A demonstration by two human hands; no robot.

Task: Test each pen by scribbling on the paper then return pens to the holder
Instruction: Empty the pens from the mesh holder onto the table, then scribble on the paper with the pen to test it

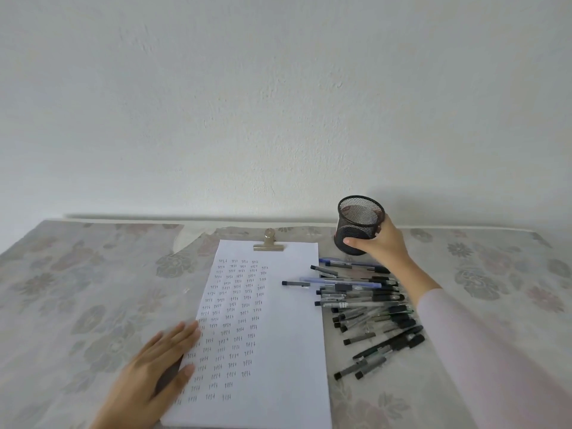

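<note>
A pale pink sleeve (495, 351) ends above the right hand (383, 243).

Single head view looks forward and down, close over the table (93, 274)

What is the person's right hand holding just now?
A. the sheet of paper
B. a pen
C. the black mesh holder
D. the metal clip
C: the right hand grips the black mesh holder round its side, while the pens lie loose beside the paper.

Soft even daylight, faint shadows; left hand (151, 371) seemingly motion-blurred.
</note>
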